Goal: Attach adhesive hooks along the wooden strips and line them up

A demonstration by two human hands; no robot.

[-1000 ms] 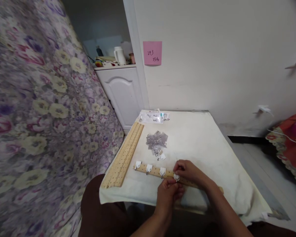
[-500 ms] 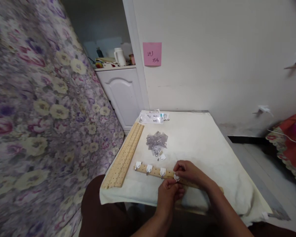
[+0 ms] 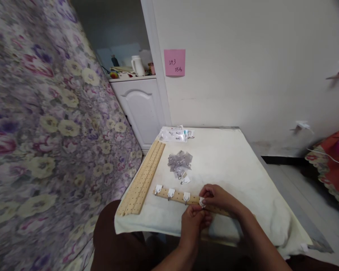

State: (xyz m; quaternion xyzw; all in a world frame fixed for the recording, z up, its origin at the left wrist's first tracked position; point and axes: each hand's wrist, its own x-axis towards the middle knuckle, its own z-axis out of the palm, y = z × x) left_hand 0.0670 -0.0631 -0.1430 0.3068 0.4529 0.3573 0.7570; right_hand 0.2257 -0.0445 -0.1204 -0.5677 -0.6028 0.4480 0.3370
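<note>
A light wooden strip with small holes (image 3: pixel 178 196) lies across the front of the cloth-covered table. Several white tags with metal rings or hooks hang over it, among them one at its left end (image 3: pixel 158 188) and one left of my hands (image 3: pixel 187 197). Both hands meet at another white tag (image 3: pixel 202 202) on the strip. My right hand (image 3: pixel 219 198) pinches its upper part from the right, fingers closed. From below, my left hand (image 3: pixel 192 224) holds its lower edge between thumb and finger. The fingers partly cover this tag and the strip behind it.
Several long perforated wooden strips (image 3: pixel 145 177) lie along the table's left edge. A pile of small clear bags with metal pieces (image 3: pixel 179 162) sits mid-table, one loose white tag (image 3: pixel 185 180) beside it. Clear packaging (image 3: pixel 173 134) lies at the back, near the wall.
My hands stay at the same white tag, with only slight finger movement. My right thumb has shifted a little over the tag.
</note>
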